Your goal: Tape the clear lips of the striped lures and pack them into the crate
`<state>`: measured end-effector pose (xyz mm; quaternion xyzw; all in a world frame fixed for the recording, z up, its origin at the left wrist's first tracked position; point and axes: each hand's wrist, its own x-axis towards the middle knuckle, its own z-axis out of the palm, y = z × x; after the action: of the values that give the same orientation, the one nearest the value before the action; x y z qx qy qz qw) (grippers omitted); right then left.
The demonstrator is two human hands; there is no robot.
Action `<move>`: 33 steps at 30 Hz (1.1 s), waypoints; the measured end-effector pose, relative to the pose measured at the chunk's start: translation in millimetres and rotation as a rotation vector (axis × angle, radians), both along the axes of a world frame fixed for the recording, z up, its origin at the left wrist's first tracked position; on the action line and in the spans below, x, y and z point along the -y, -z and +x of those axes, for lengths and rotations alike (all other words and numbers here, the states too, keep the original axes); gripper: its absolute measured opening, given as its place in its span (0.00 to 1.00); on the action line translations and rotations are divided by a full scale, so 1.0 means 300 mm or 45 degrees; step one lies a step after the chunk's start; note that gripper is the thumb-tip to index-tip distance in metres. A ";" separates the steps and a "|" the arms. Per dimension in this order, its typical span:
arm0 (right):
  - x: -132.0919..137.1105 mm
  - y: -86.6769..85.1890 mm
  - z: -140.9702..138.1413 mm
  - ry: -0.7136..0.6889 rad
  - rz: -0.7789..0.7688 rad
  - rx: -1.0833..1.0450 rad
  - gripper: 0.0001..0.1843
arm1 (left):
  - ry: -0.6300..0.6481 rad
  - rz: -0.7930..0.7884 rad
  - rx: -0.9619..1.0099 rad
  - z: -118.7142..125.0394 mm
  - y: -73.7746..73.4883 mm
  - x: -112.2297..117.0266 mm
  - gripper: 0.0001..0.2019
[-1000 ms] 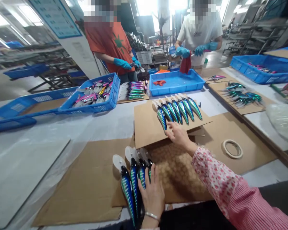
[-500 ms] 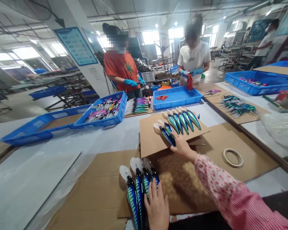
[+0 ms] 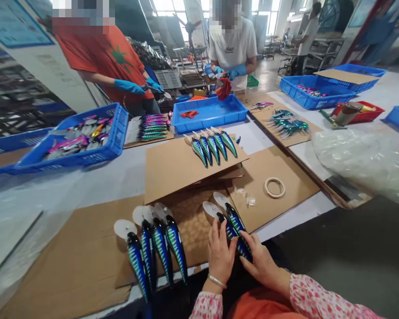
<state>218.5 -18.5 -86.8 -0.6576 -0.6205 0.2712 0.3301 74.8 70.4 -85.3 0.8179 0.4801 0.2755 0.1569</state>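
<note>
Two blue-green striped fishing lures with clear diving lips are side by side at the table's front edge. My right hand (image 3: 261, 262) grips their tail halves, thumb below and fingers over the right lure (image 3: 234, 216). My left hand (image 3: 220, 254), with a bracelet at the wrist, has its fingers and thumb on the left lure (image 3: 223, 219), near its head. To the left, several similar lures (image 3: 160, 241) are lined up on cardboard (image 3: 86, 248), tails over the edge. Behind them, another row of lures (image 3: 212, 146) rests on a raised cardboard sheet (image 3: 166, 164).
A tape roll (image 3: 274, 188) and small clear scraps (image 3: 249, 200) lie on cardboard at the right. Blue trays (image 3: 213, 119) stand farther back. Two gloved people face me across the table. A plastic bag (image 3: 349, 155) is at the right, beside a red tray (image 3: 369, 114).
My right hand has brought two lures from the raised cardboard to the front edge. My left hand has left the front row and moved right to meet them. The view has shifted right and down.
</note>
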 end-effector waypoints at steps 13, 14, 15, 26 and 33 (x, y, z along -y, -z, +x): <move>-0.117 -0.106 0.233 -0.183 -0.178 0.480 0.28 | -0.149 0.182 -0.502 0.034 -0.060 -0.109 0.21; -0.138 -0.112 0.277 -0.103 -0.137 0.469 0.24 | -0.155 0.190 -0.508 0.015 -0.059 -0.124 0.21; -0.163 -0.115 0.331 0.003 -0.091 0.476 0.20 | -0.157 0.196 -0.507 -0.004 -0.056 -0.136 0.21; -0.265 -0.137 0.526 0.094 0.124 0.518 0.07 | 0.178 -0.060 0.231 0.097 -0.180 -0.120 0.21; -0.187 -0.210 0.286 -0.073 0.245 0.040 0.15 | 0.364 -0.058 0.367 0.188 -0.267 -0.098 0.18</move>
<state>304.4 37.5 -23.9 -0.6091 -0.6672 0.2095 0.3741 131.1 99.7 -5.2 0.8259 0.3379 0.3538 0.2801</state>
